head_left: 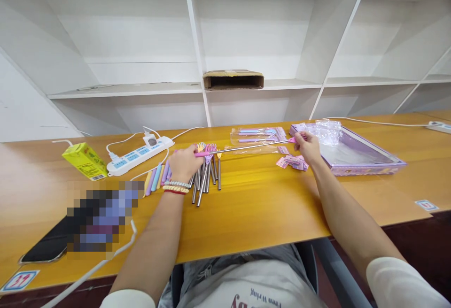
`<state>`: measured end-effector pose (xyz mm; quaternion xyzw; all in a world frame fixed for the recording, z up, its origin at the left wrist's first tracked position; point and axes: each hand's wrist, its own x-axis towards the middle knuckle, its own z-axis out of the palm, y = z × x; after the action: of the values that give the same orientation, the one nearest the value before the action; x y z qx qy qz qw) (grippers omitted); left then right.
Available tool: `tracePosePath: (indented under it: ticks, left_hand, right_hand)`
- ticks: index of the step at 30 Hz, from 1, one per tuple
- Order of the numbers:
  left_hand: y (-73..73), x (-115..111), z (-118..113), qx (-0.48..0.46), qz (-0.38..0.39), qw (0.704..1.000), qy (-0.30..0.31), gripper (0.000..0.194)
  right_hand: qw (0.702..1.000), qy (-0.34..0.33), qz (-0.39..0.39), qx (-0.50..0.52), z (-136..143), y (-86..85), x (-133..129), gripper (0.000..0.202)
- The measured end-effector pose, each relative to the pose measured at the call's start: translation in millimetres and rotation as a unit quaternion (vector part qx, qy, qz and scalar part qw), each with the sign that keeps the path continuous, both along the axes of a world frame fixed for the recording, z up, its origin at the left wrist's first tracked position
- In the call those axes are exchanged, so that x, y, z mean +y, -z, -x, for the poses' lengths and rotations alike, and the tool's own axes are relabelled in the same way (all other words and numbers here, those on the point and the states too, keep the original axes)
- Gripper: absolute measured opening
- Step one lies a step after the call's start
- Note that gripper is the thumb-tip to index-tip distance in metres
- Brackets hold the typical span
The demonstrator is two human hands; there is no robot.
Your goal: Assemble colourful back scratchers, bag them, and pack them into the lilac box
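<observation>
Stretched between my hands is a telescopic back scratcher [253,146], its thin metal rod drawn out long. My left hand [183,163] is closed on its pink handle end. The other end, with a pink head partly hidden by the fingers, is pinched in my right hand [307,144]. Under and beside my left hand lie several metal back scratcher rods [204,183] with coloured claw heads. Several pastel handle sleeves [155,179] lie in a row left of my wrist. Small pink cards [294,161] and bagged back scratchers [259,132] lie near my right hand.
A purple-edged box [366,169] holding clear plastic stands at the right. To the left are a power strip [141,155], a yellow drink carton [84,160], a phone [45,242] and a white cable [120,251]. A cardboard box [233,73] sits on the shelf behind.
</observation>
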<state>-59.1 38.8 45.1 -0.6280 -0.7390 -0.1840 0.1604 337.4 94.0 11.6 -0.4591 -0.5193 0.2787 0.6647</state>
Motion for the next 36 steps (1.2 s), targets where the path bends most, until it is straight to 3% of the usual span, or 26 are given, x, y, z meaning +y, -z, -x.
tracePosePath:
  ticks: [4,8,10,13,20,32,36]
  left_hand:
    - [-3.6,-12.3,-39.8,0.033,0.037,0.999,0.015,0.035]
    - [-0.8,-25.4,-70.8,0.037,0.075,0.994,0.077,0.034]
    - [1.6,-29.3,-78.8,0.034,0.080,0.992,0.087,0.034]
    - [5.4,-29.8,-80.0,0.026,0.048,0.994,0.100,0.035]
    - [19.1,-16.5,-66.2,0.049,-0.071,0.973,0.214,0.038]
    - [30.2,-6.9,-60.6,0.101,-0.130,0.934,0.318,0.021]
    - [32.2,-6.4,-61.1,0.116,-0.127,0.916,0.361,0.029]
  right_hand:
    - [0.991,-0.121,0.027,-0.056,45.9,3.4,-12.6,0.035]
    - [0.955,-0.275,0.054,-0.097,91.7,9.4,-30.3,0.034]
    - [0.941,-0.316,0.057,-0.109,103.8,12.1,-36.7,0.034]
    - [0.932,-0.334,0.060,-0.123,105.6,12.8,-41.6,0.036]
    - [0.922,-0.364,0.069,-0.114,98.4,10.9,-43.1,0.042]
    - [0.925,-0.340,0.050,-0.165,102.2,15.2,-44.4,0.037]
    - [0.923,-0.318,0.052,-0.212,104.2,17.8,-43.3,0.031]
